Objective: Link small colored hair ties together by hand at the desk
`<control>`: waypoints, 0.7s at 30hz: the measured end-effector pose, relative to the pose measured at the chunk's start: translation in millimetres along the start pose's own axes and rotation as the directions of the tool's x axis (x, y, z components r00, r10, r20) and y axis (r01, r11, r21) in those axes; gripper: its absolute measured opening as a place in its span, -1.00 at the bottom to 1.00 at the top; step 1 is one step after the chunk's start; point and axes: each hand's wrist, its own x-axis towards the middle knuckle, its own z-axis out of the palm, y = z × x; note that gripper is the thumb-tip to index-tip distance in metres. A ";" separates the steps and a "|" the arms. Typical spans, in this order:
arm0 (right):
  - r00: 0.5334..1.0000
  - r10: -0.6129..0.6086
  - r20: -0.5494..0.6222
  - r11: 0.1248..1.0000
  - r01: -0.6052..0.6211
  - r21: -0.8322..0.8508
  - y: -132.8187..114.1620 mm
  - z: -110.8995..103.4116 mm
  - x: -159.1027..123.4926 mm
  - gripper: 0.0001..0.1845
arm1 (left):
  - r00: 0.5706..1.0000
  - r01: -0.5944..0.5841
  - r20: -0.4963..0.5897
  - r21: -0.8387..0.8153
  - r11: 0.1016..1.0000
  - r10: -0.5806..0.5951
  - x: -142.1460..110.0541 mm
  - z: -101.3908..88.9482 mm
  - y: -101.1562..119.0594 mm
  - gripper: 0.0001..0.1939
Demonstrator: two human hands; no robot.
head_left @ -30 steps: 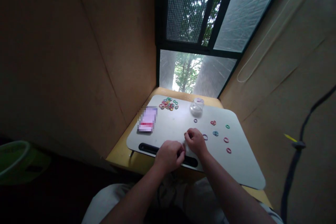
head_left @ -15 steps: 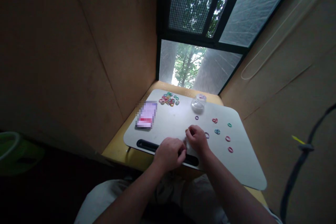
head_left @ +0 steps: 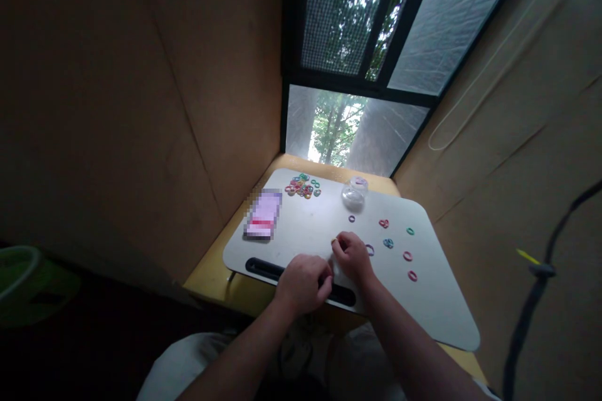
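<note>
My right hand (head_left: 352, 257) is closed in a pinch near the front middle of the white lap table (head_left: 442, 301). A small yellow hair tie (head_left: 333, 240) shows at its fingertips. Beside it, my left hand (head_left: 305, 282) rests over the black slot (head_left: 263, 268) at the front edge, its fingers curled in; whatever they hold is hidden. A purple hair tie (head_left: 370, 250) lies just right of my right hand, and another small purple tie (head_left: 352, 218) lies beyond it. Farther right are red ties (head_left: 384, 223), blue ties (head_left: 388, 243), a green tie (head_left: 410, 231) and two pink ties (head_left: 407, 256).
A heap of mixed coloured hair ties (head_left: 303, 187) lies at the back left. A clear plastic jar (head_left: 353, 194) stands at the back. The phone (head_left: 263, 214), its screen blurred, lies on the left. Wooden walls and a window (head_left: 338, 131) surround the table.
The whole scene sits slightly lower in view as the head tilts up. Both hands keep nearly the same pose and place on the table.
</note>
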 end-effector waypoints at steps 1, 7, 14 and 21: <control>1.000 0.000 0.000 1.000 0.000 0.000 -0.3 -0.3 -0.1 -0.76 | 1.000 0.000 -0.001 0.004 1.000 0.000 0.0 0.2 0.0 -0.97; 1.000 0.003 0.007 1.000 -0.003 0.011 -3.4 -3.1 0.4 -0.77 | 1.000 0.005 0.007 0.016 1.000 -0.006 0.6 0.2 0.7 -0.95; 1.000 0.006 -0.009 1.000 -0.005 0.018 -5.0 -4.4 1.4 -0.76 | 1.000 0.010 0.026 0.037 0.999 -0.011 1.5 1.0 0.9 -0.95; 1.000 0.020 0.009 0.999 -0.020 0.039 -3.7 -4.9 2.7 -0.77 | 0.999 0.004 0.043 0.039 0.999 -0.006 2.6 0.9 0.9 -0.95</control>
